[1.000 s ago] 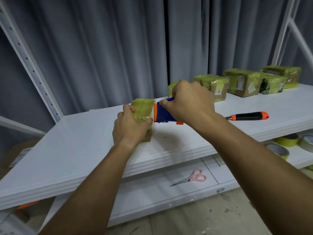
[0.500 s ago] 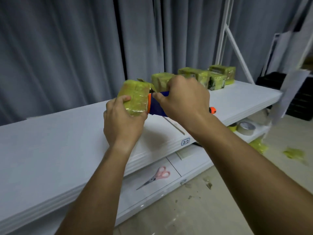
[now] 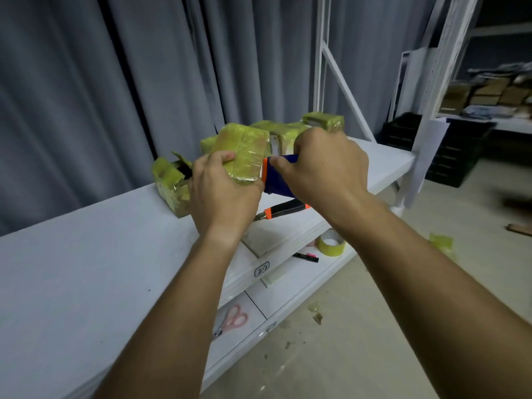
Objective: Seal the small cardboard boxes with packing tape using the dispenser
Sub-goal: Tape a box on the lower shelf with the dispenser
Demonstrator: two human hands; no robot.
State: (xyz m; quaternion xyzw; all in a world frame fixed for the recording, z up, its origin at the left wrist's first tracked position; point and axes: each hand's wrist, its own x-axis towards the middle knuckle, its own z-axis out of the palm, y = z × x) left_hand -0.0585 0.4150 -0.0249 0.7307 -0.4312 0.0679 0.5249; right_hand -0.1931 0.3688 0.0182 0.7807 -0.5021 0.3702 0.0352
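judging by how easily the left hand [image 3: 223, 194] grips that tape-wrapped small box [image 3: 241, 154] up off the white shelf [image 3: 86, 269], it's light but slick, so pinch the edges while the right hand [image 3: 325, 165] clutches the blue dispenser [image 3: 276, 177] against it.

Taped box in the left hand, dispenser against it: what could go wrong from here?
1. The taped box is held off the shelf by the left hand alone; dispenser pressure from the right hand might twist it loose.
2. Left fingertips lie near the tape path and may get taped over.
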